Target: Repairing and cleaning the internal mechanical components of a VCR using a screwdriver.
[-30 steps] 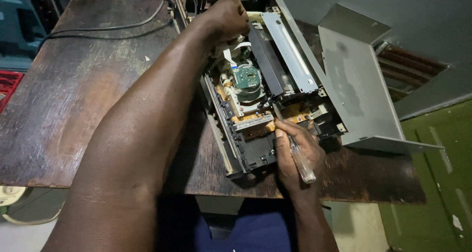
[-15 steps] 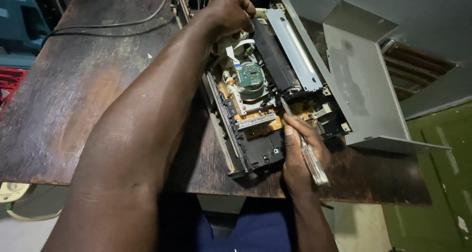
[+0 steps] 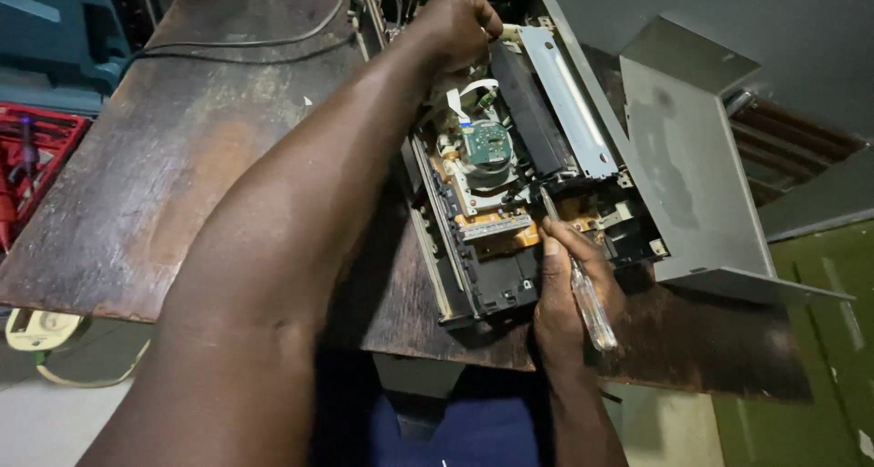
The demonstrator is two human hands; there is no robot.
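Grey metal cover [image 3: 692, 176] already off, opened disc-player chassis [image 3: 510, 203] on worn wooden table [image 3: 173, 157]. Left hand [image 3: 455, 25] clenched on far edge; right hand [image 3: 569, 289] grasping clear-handled screwdriver [image 3: 583, 294], tip at orange board [image 3: 510, 235]. Internals not yet removed.

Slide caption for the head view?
Left hand steadies an opened disc player while right hand works a screwdriver inside.
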